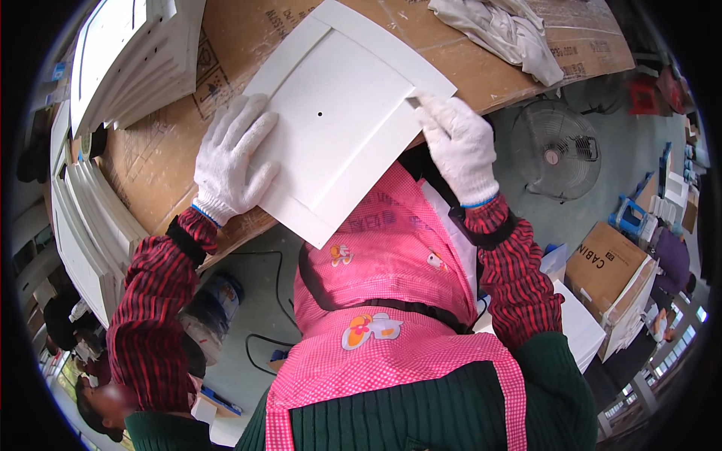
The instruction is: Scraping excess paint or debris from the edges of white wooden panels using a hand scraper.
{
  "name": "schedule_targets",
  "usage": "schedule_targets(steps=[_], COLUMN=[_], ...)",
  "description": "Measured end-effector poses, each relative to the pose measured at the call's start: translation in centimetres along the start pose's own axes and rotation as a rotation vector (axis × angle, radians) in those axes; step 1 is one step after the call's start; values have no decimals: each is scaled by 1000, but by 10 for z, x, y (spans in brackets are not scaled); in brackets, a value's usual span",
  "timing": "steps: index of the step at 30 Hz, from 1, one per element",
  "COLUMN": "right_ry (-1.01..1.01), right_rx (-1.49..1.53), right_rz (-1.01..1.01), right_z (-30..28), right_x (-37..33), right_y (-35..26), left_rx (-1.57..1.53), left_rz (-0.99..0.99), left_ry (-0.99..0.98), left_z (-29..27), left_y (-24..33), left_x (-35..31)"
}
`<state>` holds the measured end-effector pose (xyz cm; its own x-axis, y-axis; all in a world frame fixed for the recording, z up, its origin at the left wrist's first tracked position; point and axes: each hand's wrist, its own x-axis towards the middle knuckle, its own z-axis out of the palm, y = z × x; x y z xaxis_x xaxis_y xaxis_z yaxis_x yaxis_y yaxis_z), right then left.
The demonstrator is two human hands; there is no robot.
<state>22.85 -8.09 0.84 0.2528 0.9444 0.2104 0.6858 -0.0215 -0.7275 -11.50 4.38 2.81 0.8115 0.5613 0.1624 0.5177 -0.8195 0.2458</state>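
A white framed panel (346, 98) with a recessed middle and one small dark hole lies tilted on the cardboard-covered table, its near corner jutting past the edge toward my apron. My left hand (235, 154), in a white knit glove, rests on the panel's left border with fingers spread. At the right corner, my gloved right hand (459, 143) has its fingers pinched together against the frame strip. A small greyish bit shows at those fingertips, too small to name.
White panels (139, 68) are stacked at the far left, and more panels (98, 218) stand below them. A crumpled white cloth (504, 34) lies at the table's far right. On the floor are a fan (560, 150), a cardboard box (609, 267) and a bucket (214, 304).
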Motion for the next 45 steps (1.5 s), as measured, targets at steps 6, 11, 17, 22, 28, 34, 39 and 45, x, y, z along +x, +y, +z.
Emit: schedule_targets(steps=[6, 11, 17, 22, 28, 34, 39, 45], right_ry=[-271, -76, -59, -267, 175, -56, -690, -1087], right_rx=[47, 216, 215, 118, -130, 204, 24, -11], right_rz=[-230, -109, 62, -316, -18, -45, -497, -145], right_z=[32, 20, 26, 45, -2, 39, 51, 38], right_x=[-77, -42, -37, -93, 4, -60, -121, -104], right_y=[-58, -34, -32, -83, 29, -31, -90, -45], left_rx=[-17, 27, 26, 45, 41, 28, 44, 57], left_rz=[1, 10, 17, 14, 29, 23, 43, 15], left_ry=[4, 24, 34, 49, 63, 39, 69, 92], left_z=[2, 4, 6, 8, 7, 6, 7, 10], left_y=[0, -4, -5, -4, -2, -3, -4, -4], left_x=[0, -3, -2, -5, -1, -7, -5, -10])
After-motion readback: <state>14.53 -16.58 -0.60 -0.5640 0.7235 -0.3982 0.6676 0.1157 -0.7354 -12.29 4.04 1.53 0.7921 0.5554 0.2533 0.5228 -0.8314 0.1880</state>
